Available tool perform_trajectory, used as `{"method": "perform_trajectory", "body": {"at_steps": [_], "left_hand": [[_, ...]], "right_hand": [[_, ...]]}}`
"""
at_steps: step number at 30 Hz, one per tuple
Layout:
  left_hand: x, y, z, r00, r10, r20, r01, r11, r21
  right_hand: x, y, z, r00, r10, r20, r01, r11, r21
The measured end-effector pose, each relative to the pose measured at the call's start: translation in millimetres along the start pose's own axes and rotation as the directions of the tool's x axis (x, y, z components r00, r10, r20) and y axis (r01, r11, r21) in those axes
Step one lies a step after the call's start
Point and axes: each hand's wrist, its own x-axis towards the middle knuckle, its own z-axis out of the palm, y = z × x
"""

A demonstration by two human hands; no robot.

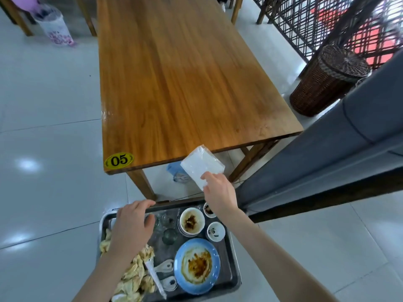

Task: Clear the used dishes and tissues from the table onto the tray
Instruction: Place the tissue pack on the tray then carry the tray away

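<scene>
A metal tray (234, 277) lies low in the view, in front of the wooden table (178, 83). It carries a blue plate (197, 265) with sauce, a dirty white bowl (192, 221), two small white dishes (216, 231), clear glasses (169, 236), white spoons (165, 265) and crumpled stained tissues (135, 277). My right hand (220, 194) pinches a white tissue pack (201, 166) in clear wrap, held in the air at the table's near edge. My left hand (130, 227) hovers over the tray's far left corner with its fingers loosely curled, holding nothing I can see.
The table's near left corner bears a yellow oval sticker (118, 160) reading 05. A grey padded bench (327, 153) runs along the right. A dark wicker basket (325, 83) stands beyond it by a lattice screen. Under the table lies a blue bag (175, 168).
</scene>
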Motion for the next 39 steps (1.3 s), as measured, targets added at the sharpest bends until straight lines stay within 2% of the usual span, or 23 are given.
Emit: {"method": "perform_trajectory", "body": {"at_steps": [9,17,20,25,29,34,39], "left_hand": [[-61.1,-71.5,32.1,0.995,0.048,0.089,-0.051,0.998,0.029],[-84.8,-126.2,70.5,0.983,0.054,0.178,-0.067,0.996,0.066],[-87.6,-137.5,84.2,0.980,0.050,0.191,-0.069,0.993,0.096],[-86.5,-148.9,104.5,0.983,0.067,0.169,-0.087,0.989,0.116],[-86.0,-154.9,120.9,0.986,0.054,0.160,-0.072,0.991,0.110],[-94.6,-161.2,133.9,0.988,0.020,0.156,-0.038,0.993,0.111],[-98.3,-169.5,135.7,0.993,-0.027,0.118,0.014,0.994,0.109]], "right_hand": [[-97.0,-23.0,79.3,0.984,0.135,0.118,-0.128,0.990,-0.061],[-146.1,-24.3,154.9,0.958,0.227,0.174,-0.211,0.971,-0.110],[-153.4,-19.6,173.2,0.956,0.244,0.160,-0.221,0.964,-0.148],[-153.8,-8.1,193.1,0.974,0.219,0.060,-0.204,0.959,-0.196],[-155.4,-4.2,201.6,0.991,0.133,0.013,-0.126,0.963,-0.236],[-179.4,-8.4,213.3,0.980,-0.194,-0.036,0.184,0.963,-0.199],[-189.9,-7.6,229.2,0.967,-0.256,-0.001,0.252,0.952,-0.174]]}}
